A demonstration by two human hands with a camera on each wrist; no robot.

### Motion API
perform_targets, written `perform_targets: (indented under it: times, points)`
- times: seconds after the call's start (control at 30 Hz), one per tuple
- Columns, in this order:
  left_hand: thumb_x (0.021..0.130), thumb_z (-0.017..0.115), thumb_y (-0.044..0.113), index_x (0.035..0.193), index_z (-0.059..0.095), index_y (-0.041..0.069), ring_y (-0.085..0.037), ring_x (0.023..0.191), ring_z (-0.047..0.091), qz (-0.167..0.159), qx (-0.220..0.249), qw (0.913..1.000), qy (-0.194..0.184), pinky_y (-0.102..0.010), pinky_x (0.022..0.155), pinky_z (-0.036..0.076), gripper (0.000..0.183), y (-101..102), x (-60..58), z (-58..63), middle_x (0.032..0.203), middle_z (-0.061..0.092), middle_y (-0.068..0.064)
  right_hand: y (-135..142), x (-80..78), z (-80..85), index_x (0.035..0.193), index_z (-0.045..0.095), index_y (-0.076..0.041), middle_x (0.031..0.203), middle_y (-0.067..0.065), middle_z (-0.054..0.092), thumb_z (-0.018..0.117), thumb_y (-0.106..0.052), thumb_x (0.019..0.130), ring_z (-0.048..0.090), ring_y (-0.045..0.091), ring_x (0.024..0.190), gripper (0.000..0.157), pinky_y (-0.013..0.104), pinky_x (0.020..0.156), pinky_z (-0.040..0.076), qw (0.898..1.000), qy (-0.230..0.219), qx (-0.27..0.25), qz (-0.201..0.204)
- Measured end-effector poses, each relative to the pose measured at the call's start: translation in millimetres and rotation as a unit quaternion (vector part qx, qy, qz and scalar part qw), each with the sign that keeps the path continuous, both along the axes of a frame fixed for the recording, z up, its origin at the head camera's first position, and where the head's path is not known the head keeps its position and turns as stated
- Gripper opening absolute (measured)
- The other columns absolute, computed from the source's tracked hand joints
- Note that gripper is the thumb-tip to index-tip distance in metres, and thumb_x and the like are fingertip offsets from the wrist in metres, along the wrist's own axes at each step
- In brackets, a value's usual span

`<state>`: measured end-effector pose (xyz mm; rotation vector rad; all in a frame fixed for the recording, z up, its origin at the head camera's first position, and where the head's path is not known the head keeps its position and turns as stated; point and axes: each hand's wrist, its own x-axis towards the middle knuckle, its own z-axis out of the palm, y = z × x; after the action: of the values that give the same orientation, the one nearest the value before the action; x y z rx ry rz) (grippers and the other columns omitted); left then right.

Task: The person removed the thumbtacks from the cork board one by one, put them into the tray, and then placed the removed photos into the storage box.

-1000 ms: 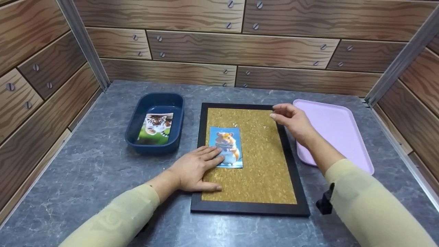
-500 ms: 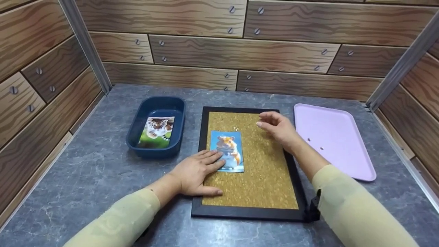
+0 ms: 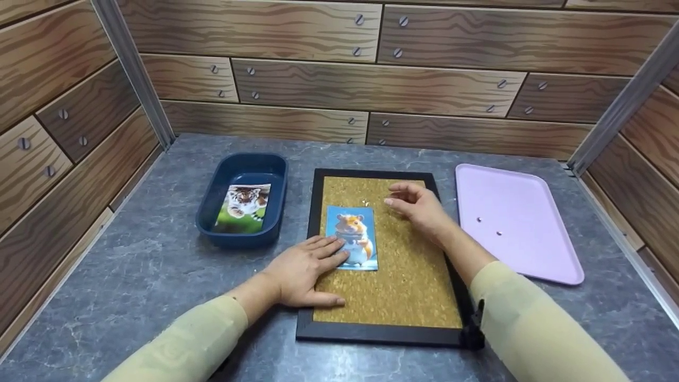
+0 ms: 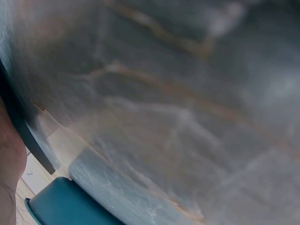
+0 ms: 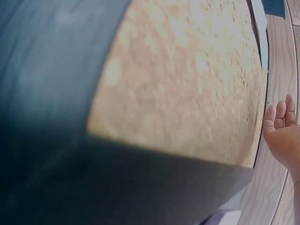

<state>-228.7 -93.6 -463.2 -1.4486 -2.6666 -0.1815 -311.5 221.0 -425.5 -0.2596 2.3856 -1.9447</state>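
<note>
The person's left hand (image 3: 307, 268) lies flat with fingers spread at the left side of a cork board (image 3: 408, 276). Its fingertips press on a hamster picture (image 3: 353, 239), whose lower left they cover. The right hand (image 3: 416, 209) hovers over the board's upper right, beside the picture. A gap shows between its thumb and forefinger, with nothing visible between them. In the right wrist view, the right hand (image 5: 281, 131) shows loosely bent fingers. Tiny shiny bits (image 3: 365, 202) sit at the picture's top edge, too small to make out.
The board has a black frame (image 3: 371, 334). Left of it stands a dark blue tub (image 3: 212, 212) with a tiger picture (image 3: 244, 209) inside. A lilac tray (image 3: 520, 196) on the right bears two small round shiny things (image 3: 499, 233). Wood-patterned walls (image 3: 297, 79) surround the grey table (image 3: 132, 254).
The right hand has moved left from the board's upper right corner, toward the hamster picture's top, uncovering two shiny things on the tray. The left hand has stayed on the picture.
</note>
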Motion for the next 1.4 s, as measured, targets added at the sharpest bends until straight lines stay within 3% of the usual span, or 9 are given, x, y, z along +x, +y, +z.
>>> perform_targets:
  times: [0.27,0.7,0.93,1.13,1.4]
  points:
    - [0.096,0.048,0.080,0.163,0.043,0.009,-0.029,0.158,0.031,-0.005,0.009,0.9999,0.001,-0.043,0.130,0.022,0.098,-1,0.4,0.3,0.169,0.036,-0.015,-12,0.0,-5.9,0.138,0.056,0.012,0.109,0.005,0.071,0.073,-0.005,0.099,0.068,0.016,0.095,0.045,0.027,0.081,0.058,1.000,-0.011,0.007,0.012]
    - [0.097,0.045,0.082,0.164,0.042,0.010,-0.029,0.159,0.029,0.002,-0.005,1.0000,0.000,-0.043,0.130,0.020,0.098,0,-0.6,3.0,0.170,0.035,-0.014,-13,-1.7,-12.5,0.138,0.056,0.014,0.117,0.017,0.071,0.074,-0.003,0.099,0.064,0.009,0.101,0.047,0.021,0.086,0.054,1.000,-0.004,0.015,0.021]
    - [0.097,0.045,0.081,0.164,0.041,0.010,-0.028,0.159,0.029,0.001,-0.004,1.0000,-0.001,-0.043,0.130,0.021,0.098,0,0.9,1.3,0.170,0.035,-0.014,-14,1.9,-16.3,0.142,0.055,0.011,0.132,0.028,0.065,0.074,-0.004,0.099,0.062,0.021,0.116,0.050,0.025,0.098,0.052,0.999,-0.018,0.031,0.028]
    - [0.097,0.047,0.081,0.164,0.043,0.010,-0.028,0.158,0.030,0.001,-0.003,1.0000,-0.003,-0.043,0.130,0.021,0.097,0,2.6,-1.8,0.169,0.036,-0.015,-17,5.5,-19.7,0.147,0.053,0.010,0.139,0.028,0.062,0.072,-0.006,0.100,0.058,0.033,0.129,0.053,0.028,0.105,0.050,0.997,-0.031,0.052,0.041]
    - [0.096,0.048,0.081,0.164,0.042,0.010,-0.029,0.159,0.028,0.002,-0.004,1.0000,-0.005,-0.043,0.130,0.020,0.098,1,-0.1,0.7,0.170,0.034,-0.015,-14,3.4,-15.0,0.152,0.047,0.009,0.148,0.029,0.056,0.071,-0.007,0.101,0.052,0.040,0.138,0.059,0.040,0.115,0.045,0.995,-0.035,0.067,0.060]
